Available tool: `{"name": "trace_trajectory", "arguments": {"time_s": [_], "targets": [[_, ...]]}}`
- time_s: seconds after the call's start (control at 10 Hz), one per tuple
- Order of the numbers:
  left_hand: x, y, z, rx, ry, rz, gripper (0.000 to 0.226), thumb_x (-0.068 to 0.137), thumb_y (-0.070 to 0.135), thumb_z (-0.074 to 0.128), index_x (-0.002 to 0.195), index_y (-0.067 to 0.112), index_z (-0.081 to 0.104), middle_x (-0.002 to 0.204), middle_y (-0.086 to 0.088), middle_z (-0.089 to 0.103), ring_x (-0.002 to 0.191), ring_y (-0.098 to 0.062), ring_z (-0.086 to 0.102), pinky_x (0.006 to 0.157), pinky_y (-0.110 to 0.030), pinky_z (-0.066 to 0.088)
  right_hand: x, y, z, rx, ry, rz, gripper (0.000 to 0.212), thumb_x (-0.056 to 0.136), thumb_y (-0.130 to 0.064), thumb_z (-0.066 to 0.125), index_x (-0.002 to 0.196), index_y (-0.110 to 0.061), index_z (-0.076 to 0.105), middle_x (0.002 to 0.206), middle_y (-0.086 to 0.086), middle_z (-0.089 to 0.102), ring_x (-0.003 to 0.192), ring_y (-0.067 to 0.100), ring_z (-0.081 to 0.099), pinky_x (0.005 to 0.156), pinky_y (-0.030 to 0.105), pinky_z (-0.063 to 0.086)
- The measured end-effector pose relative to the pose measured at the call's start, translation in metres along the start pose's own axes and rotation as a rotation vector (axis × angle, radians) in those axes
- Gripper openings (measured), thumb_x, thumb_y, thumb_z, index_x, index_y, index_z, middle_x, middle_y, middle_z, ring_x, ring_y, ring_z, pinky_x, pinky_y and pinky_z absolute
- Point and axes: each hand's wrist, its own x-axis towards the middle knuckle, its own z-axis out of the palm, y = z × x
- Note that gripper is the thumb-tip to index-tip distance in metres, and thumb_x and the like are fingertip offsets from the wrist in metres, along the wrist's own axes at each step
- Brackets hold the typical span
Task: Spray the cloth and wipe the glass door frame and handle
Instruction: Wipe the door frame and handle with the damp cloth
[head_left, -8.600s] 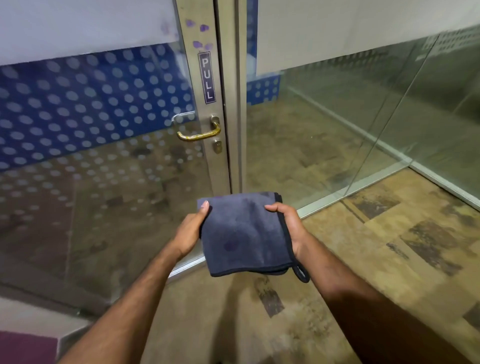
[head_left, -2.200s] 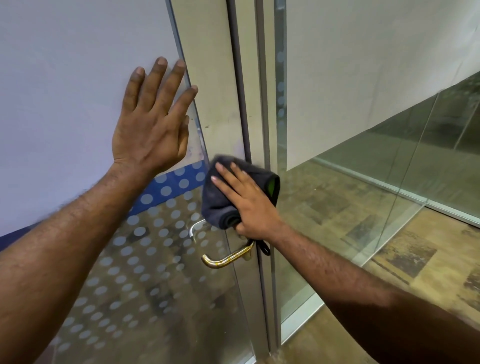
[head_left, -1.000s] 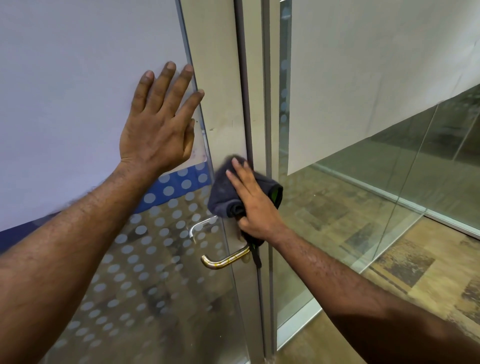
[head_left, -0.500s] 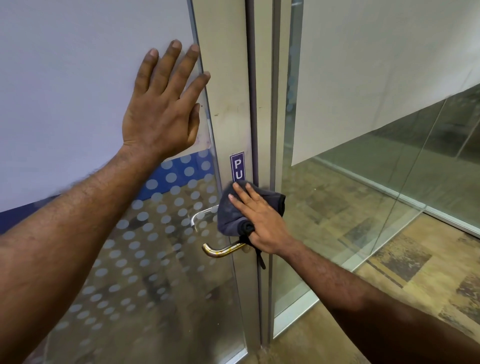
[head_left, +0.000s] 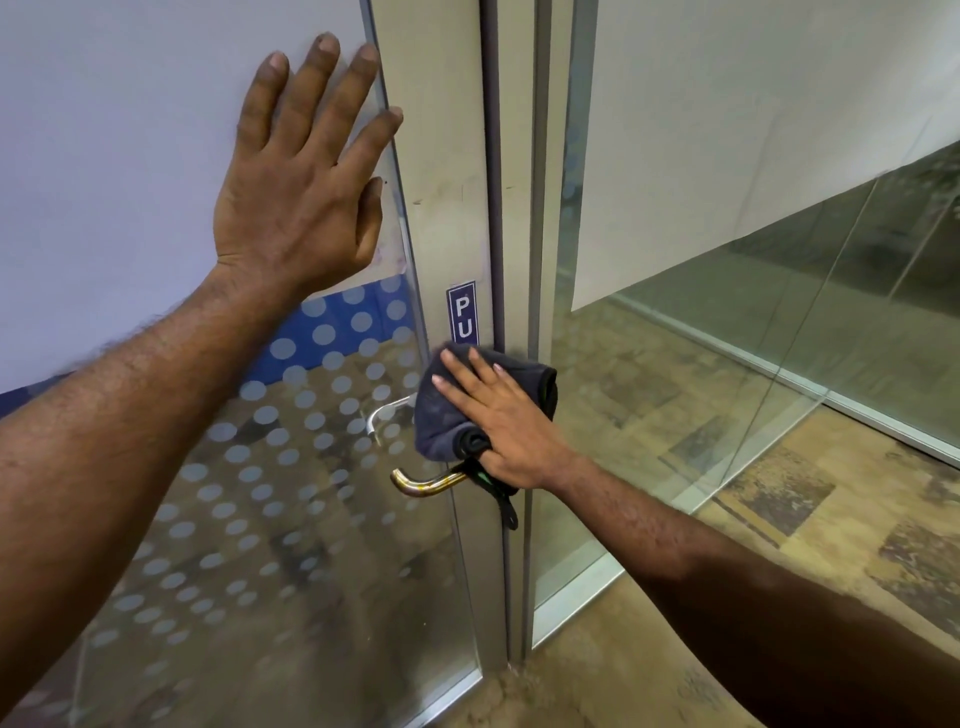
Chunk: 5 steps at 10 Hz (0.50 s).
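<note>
Covering lower sign (head_left: 462, 312), just above handle (head_left: 423, 483): cloth (head_left: 441, 421)

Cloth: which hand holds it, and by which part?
The right hand presses the bunched cloth flat against the door frame, thumb pinching its lower fold. The left hand lies flat on the glass, holding nothing.

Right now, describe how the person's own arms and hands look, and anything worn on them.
Both arms are bare: no sleeve shows on the left forearm or the right forearm, each with fine hair. The left hand and the right hand wear no glove, ring or watch that can be seen. The nails are short and plain.
</note>
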Motion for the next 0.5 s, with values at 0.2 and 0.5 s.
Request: {"name": "trace_trajectory", "arguments": {"time_s": [0.2, 0.5], "targets": [[0.000, 0.002, 0.000, 0.011, -0.011, -0.001, 0.056, 0.104, 0.038, 0.027, 0.156, 0.019, 0.027, 0.169, -0.011, 0.007, 0.156, -0.033, 0.006, 0.124, -0.053, 0.006, 0.014, -0.023, -0.010, 0.128, 0.178, 0.185, 0.099, 0.076, -0.008, 0.057, 0.160, -0.021, 0.007, 0.168, 0.000, -0.012, 0.154, 0.023, -0.013, 0.126, 0.045, 0.009], [0.000, 0.001, -0.001, 0.022, -0.002, 0.007, 0.056, 0.103, 0.039, 0.029, 0.156, 0.018, 0.026, 0.169, -0.011, 0.006, 0.156, -0.034, 0.006, 0.124, -0.054, 0.007, 0.003, -0.027, 0.004, 0.103, 0.066, 0.053, 0.105, 0.074, 0.000, 0.061, 0.160, -0.017, 0.004, 0.166, -0.008, -0.015, 0.153, 0.014, -0.015, 0.121, 0.024, 0.001]]}}
